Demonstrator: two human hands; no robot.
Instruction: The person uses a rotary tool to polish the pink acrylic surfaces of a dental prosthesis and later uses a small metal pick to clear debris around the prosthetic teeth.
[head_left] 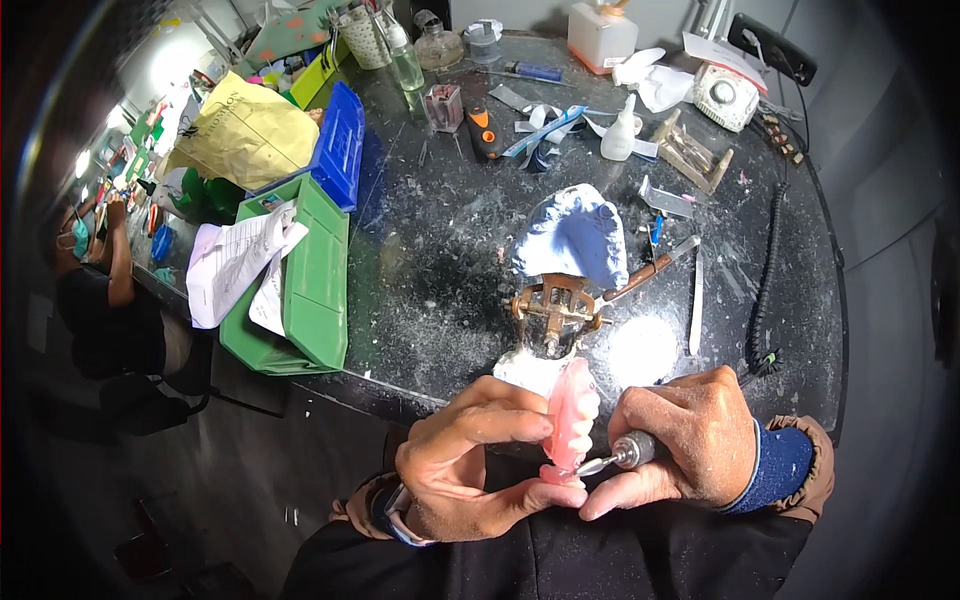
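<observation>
My left hand pinches a pink denture with a row of pale teeth along its right side, held upright at the table's front edge. Closed around a metal rotary handpiece, my right hand brings its bit to the lower end of the denture; the tip appears to touch the pink base. Just beyond both hands stands a brass-coloured articulator. A bluish-white dental cast is on its far side, and white plaster shows at its near side, partly hidden by the left hand and denture.
Left on the dark, dusty bench are a green bin with papers and a blue bin. A brown-handled tool, white strip and coiled cord lie right. A dropper bottle stands farther back. Another person sits far left.
</observation>
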